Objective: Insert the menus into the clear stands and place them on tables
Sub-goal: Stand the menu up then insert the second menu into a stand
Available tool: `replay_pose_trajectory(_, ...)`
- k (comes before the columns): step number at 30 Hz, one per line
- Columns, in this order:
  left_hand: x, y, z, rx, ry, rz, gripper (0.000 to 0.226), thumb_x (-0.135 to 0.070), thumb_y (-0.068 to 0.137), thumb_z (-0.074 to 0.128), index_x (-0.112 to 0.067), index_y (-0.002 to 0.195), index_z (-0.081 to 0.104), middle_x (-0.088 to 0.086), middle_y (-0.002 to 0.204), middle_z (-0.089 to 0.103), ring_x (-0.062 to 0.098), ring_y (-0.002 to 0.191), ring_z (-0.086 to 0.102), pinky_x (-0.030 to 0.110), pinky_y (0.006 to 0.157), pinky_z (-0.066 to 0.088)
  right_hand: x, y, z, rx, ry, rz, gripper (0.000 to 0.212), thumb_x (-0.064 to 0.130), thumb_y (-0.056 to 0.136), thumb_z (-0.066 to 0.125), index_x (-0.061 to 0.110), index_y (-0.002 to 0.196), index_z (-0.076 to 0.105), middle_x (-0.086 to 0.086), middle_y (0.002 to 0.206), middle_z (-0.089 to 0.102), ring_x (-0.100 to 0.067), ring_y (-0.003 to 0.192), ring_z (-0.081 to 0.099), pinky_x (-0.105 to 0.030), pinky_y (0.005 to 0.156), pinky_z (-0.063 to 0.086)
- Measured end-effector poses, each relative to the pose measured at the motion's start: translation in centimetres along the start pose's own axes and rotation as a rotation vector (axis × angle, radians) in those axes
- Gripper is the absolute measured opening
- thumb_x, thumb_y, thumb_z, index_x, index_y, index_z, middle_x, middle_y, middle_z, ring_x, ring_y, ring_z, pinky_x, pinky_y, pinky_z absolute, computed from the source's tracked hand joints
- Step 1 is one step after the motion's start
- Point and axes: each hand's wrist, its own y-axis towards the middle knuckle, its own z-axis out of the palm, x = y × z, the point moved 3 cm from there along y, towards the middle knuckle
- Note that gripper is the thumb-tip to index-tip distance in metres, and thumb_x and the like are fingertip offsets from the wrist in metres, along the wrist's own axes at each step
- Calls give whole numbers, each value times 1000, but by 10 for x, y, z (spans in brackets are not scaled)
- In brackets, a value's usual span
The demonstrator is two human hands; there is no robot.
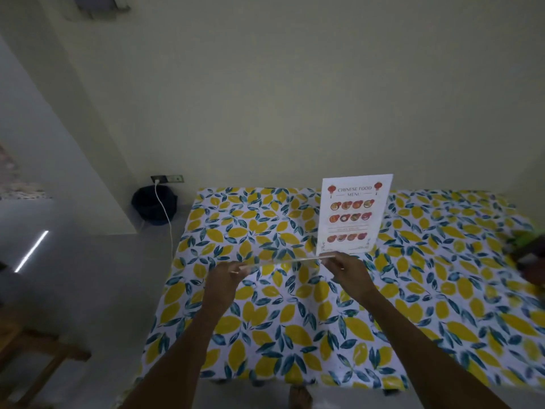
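Note:
A clear stand (283, 262) is seen edge-on as a thin, nearly horizontal strip above the table (295, 335), which has a lemon-print cloth. My left hand (227, 276) pinches its left end and my right hand (351, 273) pinches its right end. A white "Chinese Food Menu" sheet (352, 215) stands upright just beyond my right hand. I cannot tell whether its lower edge sits in the stand or what keeps it upright.
A dark bin (153, 208) stands on the floor by the wall left of the table, with a white cable (166, 219) hanging from a wall socket (166, 179). Dark and green things (528, 255) lie at the table's right edge. A wooden piece of furniture (35, 358) is at lower left.

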Motion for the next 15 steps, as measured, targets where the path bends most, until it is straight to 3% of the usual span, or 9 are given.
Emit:
replay_pose_trajectory(2,-4,17,-3,-22,-22,-34,36,-44,90,61,-12,92,76,0,80,67,7,70,60,23,63,43,3,20,-2,-27,10,21,19,31,96,57,17,98,70,-4,81,67,-18,72,62,-41,71,52)
replay_pose_trajectory(5,-10,45,-4,-81,29,-47,47,-44,93,55,-1,73,62,10,63,51,8,54,41,29,61,32,7,53,-2,-49,-9,30,24,34,97,54,14,93,68,-6,85,70,-20,78,65,-38,72,49)
replay_pose_trajectory(8,-13,74,-4,-120,52,-92,41,-36,93,59,-10,64,45,-3,55,34,6,49,35,32,58,27,5,85,5,-52,4,50,25,34,98,51,15,94,67,-6,87,71,-20,79,65,-34,68,46)
replay_pose_trajectory(11,-15,98,0,-158,14,-167,26,-27,92,62,-14,70,59,-8,56,48,8,55,48,28,57,33,-6,113,17,-46,37,127,23,34,95,54,15,91,66,-7,87,71,-22,80,65,-37,71,51)
replay_pose_trajectory(15,-18,121,4,-217,-2,-199,14,-29,91,64,-17,90,69,-5,77,64,8,65,57,17,55,37,-19,136,33,-37,3,149,21,26,94,57,8,86,64,-12,84,68,-25,79,62,-38,71,48)
